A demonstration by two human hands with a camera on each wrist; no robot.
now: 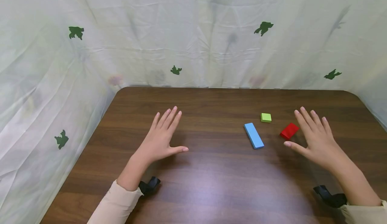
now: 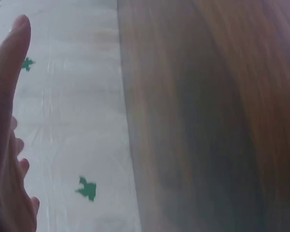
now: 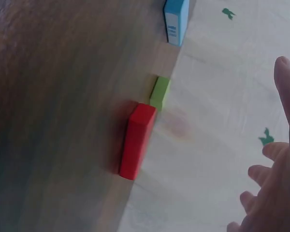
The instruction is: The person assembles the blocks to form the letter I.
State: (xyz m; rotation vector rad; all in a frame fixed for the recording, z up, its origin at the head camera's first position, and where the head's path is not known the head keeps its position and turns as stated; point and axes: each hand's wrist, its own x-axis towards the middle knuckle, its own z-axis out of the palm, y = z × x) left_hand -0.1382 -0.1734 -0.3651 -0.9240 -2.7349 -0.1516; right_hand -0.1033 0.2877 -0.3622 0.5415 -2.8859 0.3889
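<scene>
Three blocks lie on the right half of the brown wooden table [image 1: 211,116]: a long blue block [image 1: 254,135], a small green block [image 1: 266,118] and a red block [image 1: 289,131]. My right hand [image 1: 317,140] hovers with spread fingers just right of the red block, holding nothing. On the left side of the table my left hand [image 1: 163,136] is held over the wood, fingers straight and thumb out, also holding nothing. In the right wrist view the red block [image 3: 137,141], green block [image 3: 160,93] and blue block [image 3: 176,21] run in a slanting row.
A whitish curtain [image 1: 193,36] with dark green bird-like shapes hangs behind the table and along its left side. Black straps [image 1: 149,185] circle both wrists near the light sleeves [image 1: 116,204].
</scene>
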